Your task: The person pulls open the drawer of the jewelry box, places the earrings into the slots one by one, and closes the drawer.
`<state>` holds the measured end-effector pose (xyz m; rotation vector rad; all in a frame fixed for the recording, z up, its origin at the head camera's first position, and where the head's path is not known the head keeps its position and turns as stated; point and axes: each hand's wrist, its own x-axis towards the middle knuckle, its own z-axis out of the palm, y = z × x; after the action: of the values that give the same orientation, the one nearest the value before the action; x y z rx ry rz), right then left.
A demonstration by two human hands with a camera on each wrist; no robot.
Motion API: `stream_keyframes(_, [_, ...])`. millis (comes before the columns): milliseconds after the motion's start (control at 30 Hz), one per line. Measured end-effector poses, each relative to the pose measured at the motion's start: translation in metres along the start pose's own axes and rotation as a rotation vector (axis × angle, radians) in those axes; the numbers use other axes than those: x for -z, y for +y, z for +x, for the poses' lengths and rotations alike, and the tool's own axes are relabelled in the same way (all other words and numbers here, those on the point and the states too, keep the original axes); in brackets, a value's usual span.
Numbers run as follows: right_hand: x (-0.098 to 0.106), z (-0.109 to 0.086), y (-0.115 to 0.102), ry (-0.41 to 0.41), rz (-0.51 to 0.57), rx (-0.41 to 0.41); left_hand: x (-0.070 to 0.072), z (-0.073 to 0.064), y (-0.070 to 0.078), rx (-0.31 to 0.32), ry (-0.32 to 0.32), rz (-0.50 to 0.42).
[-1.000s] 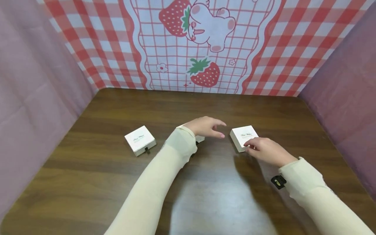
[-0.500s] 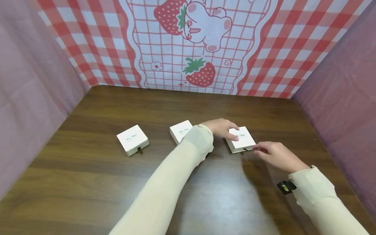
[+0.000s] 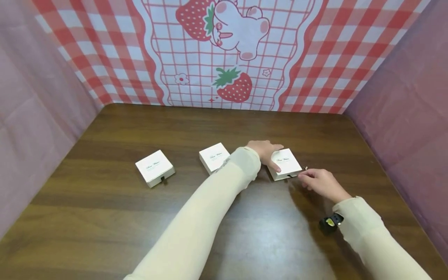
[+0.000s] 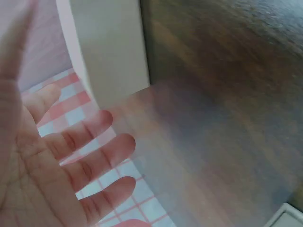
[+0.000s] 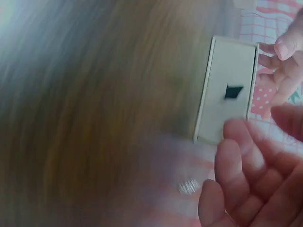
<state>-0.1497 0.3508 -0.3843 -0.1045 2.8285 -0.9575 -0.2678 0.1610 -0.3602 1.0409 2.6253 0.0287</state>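
Over the left side of the rightmost white box [image 3: 285,162], my left hand [image 3: 263,151] is spread, with the thumb at its near edge and another finger towards its far edge. The left wrist view shows that hand's fingers [image 4: 102,161] nearly straight. Beside the box's near right corner is my right hand [image 3: 323,182]. In the right wrist view its fingers [image 5: 229,165] are loosely bent, thumb and index apart, near the box's end face with a dark tab [image 5: 233,91]. A small silvery thing [image 5: 189,186], blurred, lies by the fingertips; its kind is unclear.
Two similar white boxes sit on the brown wooden table [image 3: 105,217]: a left box [image 3: 155,168] with a dark tab and a middle box [image 3: 214,156], partly hidden by my left sleeve. A red-checked cloth [image 3: 119,50] stands behind. Pink drapes [image 3: 31,105] line both sides.
My left hand has moved right from the middle box to the rightmost box. The right hand has drawn off that box's top to beside its near right corner.
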Motion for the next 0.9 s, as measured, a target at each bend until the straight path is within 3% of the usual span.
stream_keyframes(167, [-0.005,0.007,-0.001,-0.066,0.252,-0.213,-0.007,0.001,-0.001,0.044,-0.027,-0.028])
stream_keyframes(333, [-0.011,0.013,-0.003,-0.098,0.42,-0.313,-0.009,-0.005,-0.002,0.048,-0.022,-0.075])
stream_keyframes(467, [-0.013,0.016,-0.004,-0.097,0.452,-0.331,-0.01,-0.004,-0.004,0.053,-0.02,-0.079])
stream_keyframes(700, [-0.016,0.019,-0.005,-0.119,0.466,-0.351,-0.008,0.003,-0.005,0.06,-0.032,0.064])
stream_keyframes(900, [-0.021,0.019,0.001,-0.109,0.492,-0.365,-0.01,0.012,-0.005,0.078,-0.065,0.105])
